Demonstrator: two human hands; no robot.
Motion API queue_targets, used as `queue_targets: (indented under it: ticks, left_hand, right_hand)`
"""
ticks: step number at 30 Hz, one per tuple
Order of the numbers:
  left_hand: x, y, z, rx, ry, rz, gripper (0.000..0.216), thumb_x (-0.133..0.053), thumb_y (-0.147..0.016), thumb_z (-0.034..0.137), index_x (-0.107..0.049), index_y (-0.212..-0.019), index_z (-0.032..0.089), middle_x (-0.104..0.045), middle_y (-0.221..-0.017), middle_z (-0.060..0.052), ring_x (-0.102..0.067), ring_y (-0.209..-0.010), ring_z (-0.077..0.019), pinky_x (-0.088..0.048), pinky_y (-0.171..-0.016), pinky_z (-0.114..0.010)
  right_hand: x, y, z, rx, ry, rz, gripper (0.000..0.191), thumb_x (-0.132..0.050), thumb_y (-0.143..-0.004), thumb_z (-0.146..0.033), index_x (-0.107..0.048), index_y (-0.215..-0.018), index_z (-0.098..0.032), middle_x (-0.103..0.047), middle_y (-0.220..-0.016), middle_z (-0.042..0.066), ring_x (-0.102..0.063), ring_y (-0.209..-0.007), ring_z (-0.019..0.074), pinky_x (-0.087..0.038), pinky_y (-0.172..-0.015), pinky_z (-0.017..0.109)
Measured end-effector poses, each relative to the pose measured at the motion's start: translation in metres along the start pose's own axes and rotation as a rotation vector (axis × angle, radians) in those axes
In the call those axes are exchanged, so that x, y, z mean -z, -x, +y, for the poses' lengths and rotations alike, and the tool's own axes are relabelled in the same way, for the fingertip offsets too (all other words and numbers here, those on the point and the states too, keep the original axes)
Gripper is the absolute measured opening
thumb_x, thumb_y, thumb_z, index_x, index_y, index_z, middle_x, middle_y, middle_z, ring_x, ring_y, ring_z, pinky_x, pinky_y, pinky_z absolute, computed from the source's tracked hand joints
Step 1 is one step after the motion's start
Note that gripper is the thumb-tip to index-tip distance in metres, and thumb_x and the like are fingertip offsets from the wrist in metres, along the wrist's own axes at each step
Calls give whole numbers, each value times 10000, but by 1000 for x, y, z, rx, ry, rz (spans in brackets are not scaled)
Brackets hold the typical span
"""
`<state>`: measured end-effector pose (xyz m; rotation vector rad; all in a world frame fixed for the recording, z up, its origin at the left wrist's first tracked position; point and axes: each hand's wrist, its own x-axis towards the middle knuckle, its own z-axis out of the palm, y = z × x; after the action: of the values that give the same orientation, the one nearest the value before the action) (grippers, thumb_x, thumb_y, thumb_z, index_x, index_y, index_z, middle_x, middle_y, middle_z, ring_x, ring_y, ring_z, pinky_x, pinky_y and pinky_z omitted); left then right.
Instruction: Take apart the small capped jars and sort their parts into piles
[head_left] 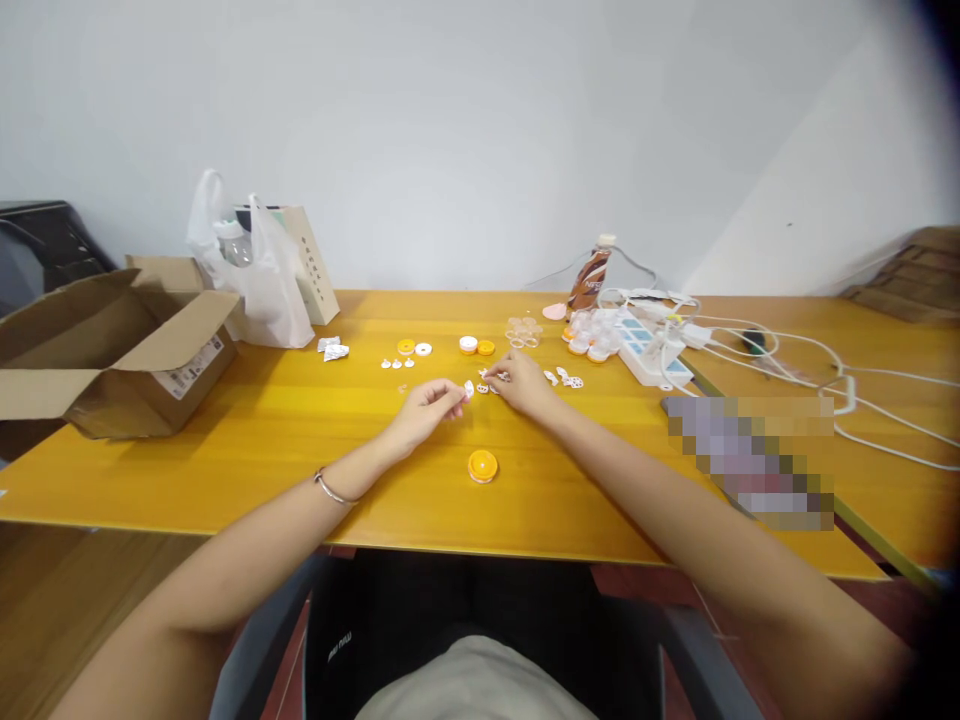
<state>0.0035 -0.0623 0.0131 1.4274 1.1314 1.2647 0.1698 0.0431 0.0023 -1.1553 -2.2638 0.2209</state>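
Observation:
My left hand (433, 410) is closed in a pinch on a small white plastic piece (469, 388), held just above the table. Close beside it, my right hand (523, 382) has its fingertips pinched together among small white cut-out pieces (482, 388); what they grip is too small to make out. Nearer to me lies an orange round cup-like part (482, 466) with a pale underside. Beyond the hands sit a white disc (468, 344) and an orange disc (486, 348), touching. To their left are another orange disc (406, 346), a white disc (424, 349) and three small white pegs (397, 364).
More white pieces (574, 382) and clear rings (523, 332) lie right, near clear-topped orange items (596, 340), a drink bottle (590, 278) and a cabled power strip (651, 355). An open cardboard box (127, 390) and white plastic bag (274, 290) stand left, near foil packets (334, 351).

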Motion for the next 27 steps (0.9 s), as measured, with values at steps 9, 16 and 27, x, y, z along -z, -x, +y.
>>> queue_targets:
  ticks: [9, 16, 27]
  left_hand:
    - [0, -1, -2, -5, -31, 23, 238, -559, -758, 364, -566, -693, 135, -530, -563, 23, -451, -530, -73, -362, -549, -197]
    - [-2, 1, -1, -28, -77, 34, 265, -558, -751, 371, -517, -627, 140, -503, -538, 33, -448, -518, -75, -363, -546, -205]
    - [-6, 2, -2, -70, -172, -84, 343, -560, -759, 443, -479, -618, 141, -504, -528, 27, -448, -488, -66, -366, -511, -195]
  right_hand:
    - [11, 14, -15, 45, -290, 57, 100, -578, -753, -257, -661, -771, -205, -566, -759, 27, -530, -726, 159, -415, -702, 313]
    - [11, 53, -46, 49, -699, 52, 247, -612, -722, -291, -544, -942, -200, -607, -798, 13, -569, -722, 135, -427, -651, 276]
    - [6, 59, -51, -93, -883, 73, 204, -613, -721, -393, -582, -751, -194, -626, -753, 15, -574, -710, 142, -470, -679, 294]
